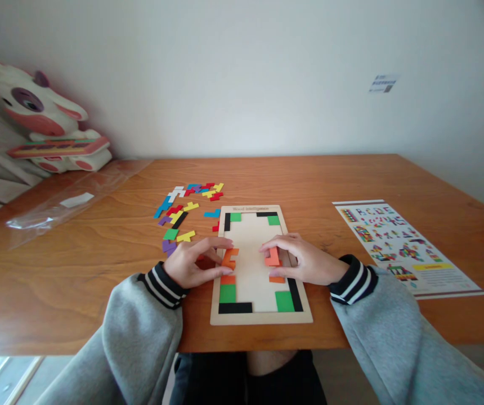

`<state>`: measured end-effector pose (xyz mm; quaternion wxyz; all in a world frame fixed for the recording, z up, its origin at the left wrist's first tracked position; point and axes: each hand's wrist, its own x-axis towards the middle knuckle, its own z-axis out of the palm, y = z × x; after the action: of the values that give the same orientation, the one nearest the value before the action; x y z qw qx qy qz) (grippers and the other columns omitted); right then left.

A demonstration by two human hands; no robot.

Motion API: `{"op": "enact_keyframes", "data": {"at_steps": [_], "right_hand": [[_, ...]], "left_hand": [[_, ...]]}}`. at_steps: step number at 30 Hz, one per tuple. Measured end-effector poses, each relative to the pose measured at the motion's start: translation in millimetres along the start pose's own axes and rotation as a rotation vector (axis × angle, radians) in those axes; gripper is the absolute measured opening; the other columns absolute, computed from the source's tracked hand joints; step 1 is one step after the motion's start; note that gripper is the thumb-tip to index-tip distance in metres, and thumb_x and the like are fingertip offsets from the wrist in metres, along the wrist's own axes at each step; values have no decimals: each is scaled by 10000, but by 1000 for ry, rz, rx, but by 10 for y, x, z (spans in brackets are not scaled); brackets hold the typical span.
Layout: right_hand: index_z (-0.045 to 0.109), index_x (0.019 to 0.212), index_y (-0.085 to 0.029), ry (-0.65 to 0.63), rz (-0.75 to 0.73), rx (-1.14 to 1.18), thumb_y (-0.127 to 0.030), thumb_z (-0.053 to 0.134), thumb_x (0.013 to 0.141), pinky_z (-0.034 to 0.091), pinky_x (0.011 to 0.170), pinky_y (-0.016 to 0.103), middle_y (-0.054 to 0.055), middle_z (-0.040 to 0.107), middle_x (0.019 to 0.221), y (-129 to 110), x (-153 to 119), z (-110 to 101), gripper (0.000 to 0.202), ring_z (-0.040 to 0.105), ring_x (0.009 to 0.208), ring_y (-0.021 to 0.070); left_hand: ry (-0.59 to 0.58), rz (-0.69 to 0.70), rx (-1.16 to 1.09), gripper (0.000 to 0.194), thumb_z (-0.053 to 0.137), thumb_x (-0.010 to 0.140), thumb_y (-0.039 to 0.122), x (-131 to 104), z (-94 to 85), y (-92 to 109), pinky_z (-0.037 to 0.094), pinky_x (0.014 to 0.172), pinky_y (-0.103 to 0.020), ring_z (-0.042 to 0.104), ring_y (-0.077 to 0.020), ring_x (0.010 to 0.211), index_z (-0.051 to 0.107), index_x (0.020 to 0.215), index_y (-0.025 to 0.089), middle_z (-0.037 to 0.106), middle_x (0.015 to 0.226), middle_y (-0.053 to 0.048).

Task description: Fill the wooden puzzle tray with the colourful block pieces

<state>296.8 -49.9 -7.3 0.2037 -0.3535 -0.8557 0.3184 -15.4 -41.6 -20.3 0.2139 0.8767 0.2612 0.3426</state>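
Observation:
A wooden puzzle board lies on the table in front of me, with green squares and black bars at its corners. My left hand pinches an orange puzzle piece at the board's left edge. On the right side, my right hand has another orange puzzle piece between thumb and fingers. More orange shows just below each hand, at both inner edges. The middle of the board is bare and pale.
Loose coloured puzzle pieces are scattered left of and behind the board. A printed pattern sheet lies to the right. At the far left are a clear plastic bag and a cow-shaped toy keyboard.

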Motion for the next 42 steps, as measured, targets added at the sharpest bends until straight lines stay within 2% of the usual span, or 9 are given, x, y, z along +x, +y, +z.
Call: {"op": "enact_keyframes", "data": {"at_steps": [5,10,15,19,23,26,31,36,42], "right_hand": [[672,1192,-283,-132,-5,57,-462,749,837,392,1067,438,24,742,1163,-31,-18,-101,405,667,1094,230],[708,1162,-271,-122,6,130,-494,785,782,474,1014,400,27,761,1120,-25,-32,-133,447,695,1046,233],[609,1313,-236,80,61,282,-465,659,900,487,1040,405,77,678,1299,60,-40,-87,475,630,1199,240],[644,1203,-227,309,129,392,-506,535,966,546,967,402,95,710,1220,138,10,-39,382,674,1119,236],[573,1195,-247,510,186,433,-511,610,914,581,874,384,78,739,1108,202,60,-2,387,719,990,223],[548,1179,-244,545,226,386,-480,648,891,575,791,360,58,753,1003,233,62,15,386,729,894,213],[678,1064,-223,470,221,133,-442,632,906,518,637,308,35,706,859,224,50,23,274,649,715,175],[716,1072,-223,480,154,-94,-393,634,915,529,719,332,64,626,966,227,57,37,246,593,778,179],[659,1125,-206,547,205,-141,-387,647,894,542,727,360,68,587,979,314,63,72,294,580,754,184]], "left_hand": [[-12,-30,-20,492,763,847,362,-2,-4,-7,629,791,-259,770,-162,768,565,1259,182,784,1007,-68],[-16,-77,-72,485,758,850,371,15,-13,38,628,711,-225,761,-142,723,564,1246,168,774,1044,-87],[96,-174,-88,499,768,824,420,53,-8,45,642,763,-284,752,-163,798,589,1222,179,752,1099,-97],[187,-252,22,493,778,801,459,82,7,12,634,833,-330,743,-188,849,631,1190,194,759,1024,-71],[192,-248,171,439,735,835,478,154,18,-33,624,834,-317,740,-179,858,642,1168,208,742,1082,-60],[153,-186,263,400,699,866,479,275,28,-98,602,884,-331,728,-198,958,648,1156,208,729,1145,-68],[78,-36,385,349,661,900,471,471,65,-207,564,890,-384,704,-231,934,693,1103,188,759,999,-75],[12,49,360,317,682,895,450,456,112,-262,544,908,-393,678,-228,968,720,1086,200,764,1062,-67],[12,35,349,283,696,888,432,430,125,-273,525,931,-399,671,-215,976,731,1068,217,762,1083,-61]]}}
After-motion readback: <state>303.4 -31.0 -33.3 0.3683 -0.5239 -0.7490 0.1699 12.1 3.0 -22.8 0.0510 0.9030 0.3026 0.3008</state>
